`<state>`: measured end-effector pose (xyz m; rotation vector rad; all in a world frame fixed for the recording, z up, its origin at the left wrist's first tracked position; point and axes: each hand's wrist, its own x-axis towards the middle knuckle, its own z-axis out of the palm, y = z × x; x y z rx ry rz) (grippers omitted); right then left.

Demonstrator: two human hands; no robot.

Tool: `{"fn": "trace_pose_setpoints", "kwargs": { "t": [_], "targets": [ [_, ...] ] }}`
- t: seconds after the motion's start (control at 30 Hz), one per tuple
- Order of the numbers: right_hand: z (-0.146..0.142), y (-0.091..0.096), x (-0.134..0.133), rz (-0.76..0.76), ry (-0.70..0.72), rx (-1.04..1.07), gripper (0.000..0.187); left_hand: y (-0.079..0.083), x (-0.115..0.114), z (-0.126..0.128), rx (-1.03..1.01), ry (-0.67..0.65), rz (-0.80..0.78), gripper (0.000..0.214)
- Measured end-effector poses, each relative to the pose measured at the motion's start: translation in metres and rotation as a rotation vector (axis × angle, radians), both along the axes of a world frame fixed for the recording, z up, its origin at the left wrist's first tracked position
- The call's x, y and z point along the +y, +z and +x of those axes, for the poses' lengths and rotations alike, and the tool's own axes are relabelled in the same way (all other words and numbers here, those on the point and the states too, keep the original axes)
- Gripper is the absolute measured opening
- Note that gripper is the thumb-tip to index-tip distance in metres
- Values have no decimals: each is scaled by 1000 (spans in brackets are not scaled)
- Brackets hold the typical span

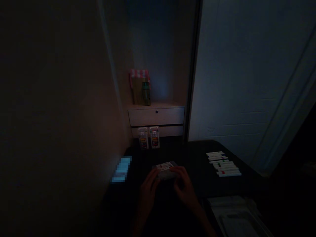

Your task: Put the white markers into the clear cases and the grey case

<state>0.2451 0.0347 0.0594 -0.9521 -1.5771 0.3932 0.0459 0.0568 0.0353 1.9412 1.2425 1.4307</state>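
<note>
Between my hands, low over the dark table, is a clear plastic pack [166, 173] with a white printed label facing up. Its contents are too dark to make out. My left hand [149, 181] grips the pack's left side, fingers bent over the edge. On the opposite side my right hand [182, 182] holds it with curled fingers and thumb. Toward the right of the table, several white markers [223, 164] lie side by side, with some coloured bands showing. Two clear marker packs [154, 138] stand upright at the back.
A pixelated bright rectangle [122, 169] lies at the table's left edge. Beyond the table [187, 156], a bottle [146, 94] and a bag with a pink-and-white top [139, 74] stand on a drawer cabinet [170, 115]. At lower right is a pale plastic tray-like thing [234, 210]. Lighting is very dim.
</note>
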Motion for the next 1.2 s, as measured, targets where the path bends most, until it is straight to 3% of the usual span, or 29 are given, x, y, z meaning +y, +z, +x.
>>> {"fn": "trace_pose_setpoints", "kwargs": {
  "t": [0.2,0.67,1.2],
  "targets": [
    [5,-11,13,-55,-109,81,48,-4,3,-3,-57,88,31,36],
    [7,-15,17,-148,-2,47,35,0,1,-3,-123,150,29,40],
    [3,-11,11,-83,-37,-66,33,0,1,-8,-152,165,12,44]
  ]
}}
